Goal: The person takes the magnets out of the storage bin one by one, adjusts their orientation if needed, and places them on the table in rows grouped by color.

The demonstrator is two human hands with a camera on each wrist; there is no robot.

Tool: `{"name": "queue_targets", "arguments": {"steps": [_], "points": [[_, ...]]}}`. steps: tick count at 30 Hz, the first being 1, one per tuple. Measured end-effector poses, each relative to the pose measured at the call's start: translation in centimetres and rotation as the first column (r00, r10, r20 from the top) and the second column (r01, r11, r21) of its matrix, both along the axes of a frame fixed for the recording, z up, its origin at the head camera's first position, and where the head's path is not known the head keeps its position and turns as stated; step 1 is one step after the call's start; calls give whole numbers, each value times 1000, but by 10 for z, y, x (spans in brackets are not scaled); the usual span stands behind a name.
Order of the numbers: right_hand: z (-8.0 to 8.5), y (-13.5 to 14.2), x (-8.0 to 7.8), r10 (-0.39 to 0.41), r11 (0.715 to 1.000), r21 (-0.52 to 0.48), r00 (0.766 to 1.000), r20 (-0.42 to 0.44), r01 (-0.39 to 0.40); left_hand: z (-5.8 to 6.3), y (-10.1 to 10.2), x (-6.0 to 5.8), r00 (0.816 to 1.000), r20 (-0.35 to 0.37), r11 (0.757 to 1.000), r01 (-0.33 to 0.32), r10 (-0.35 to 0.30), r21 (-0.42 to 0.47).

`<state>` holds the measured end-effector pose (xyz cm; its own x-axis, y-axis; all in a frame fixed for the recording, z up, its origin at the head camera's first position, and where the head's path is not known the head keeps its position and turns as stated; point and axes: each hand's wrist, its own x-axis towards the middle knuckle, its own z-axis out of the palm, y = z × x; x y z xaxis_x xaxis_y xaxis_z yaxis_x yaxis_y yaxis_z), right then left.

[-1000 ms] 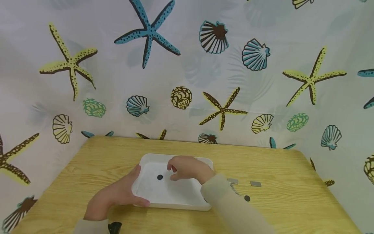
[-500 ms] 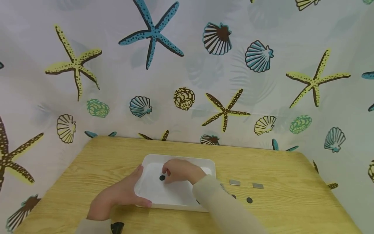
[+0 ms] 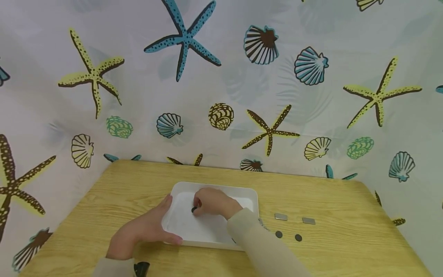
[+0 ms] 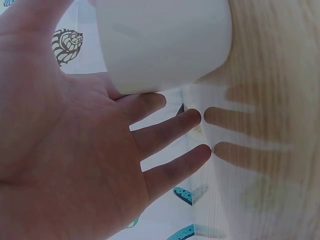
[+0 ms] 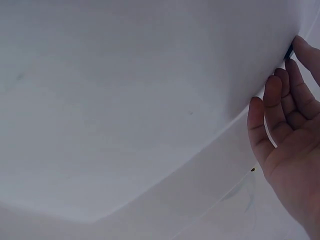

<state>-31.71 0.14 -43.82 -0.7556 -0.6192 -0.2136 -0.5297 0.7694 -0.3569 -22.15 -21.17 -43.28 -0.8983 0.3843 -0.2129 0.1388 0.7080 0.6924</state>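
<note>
A white shallow tray [image 3: 214,231] lies on the wooden table. My left hand [image 3: 143,229] holds its left end, with the thumb along the near side and the index finger by the left wall. In the left wrist view, the other fingers [image 4: 175,167] stretch straight past the tray's corner. Over the tray's floor, my right hand [image 3: 211,202] pinches a small black disc [image 3: 194,210] between thumb and index fingertips; the disc looks tilted. The right wrist view shows that disc [image 5: 289,51] edge-on, mostly covered by the fingertips.
Right of the tray lie two grey rectangular pieces [image 3: 280,216] and two dark discs [image 3: 298,237]. A thin chain-like strip [image 3: 264,224] shows beside the right sleeve [image 3: 256,234]. Something dark [image 3: 233,240] at the tray's near right is partly hidden by that sleeve. A patterned curtain [image 3: 221,77] stands behind.
My right hand has moved left and down to the black disc that lay in the tray and now pinches it. My left hand stays on the tray; the whole view has shifted slightly.
</note>
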Motion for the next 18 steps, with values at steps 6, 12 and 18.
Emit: {"name": "queue_targets", "arguments": {"steps": [6,12,18], "points": [[-2,-1,0,27,1000,6,999,-22,-27,0,2,-1,1000,11,1000,-9,10,-8],[0,2,1,44,999,14,999,-6,-44,-2,1,-3,1000,1,1000,17,-17,-9],[16,7,2,75,997,32,997,-26,-74,-2,2,-4,1000,30,1000,-9,10,-22]]}}
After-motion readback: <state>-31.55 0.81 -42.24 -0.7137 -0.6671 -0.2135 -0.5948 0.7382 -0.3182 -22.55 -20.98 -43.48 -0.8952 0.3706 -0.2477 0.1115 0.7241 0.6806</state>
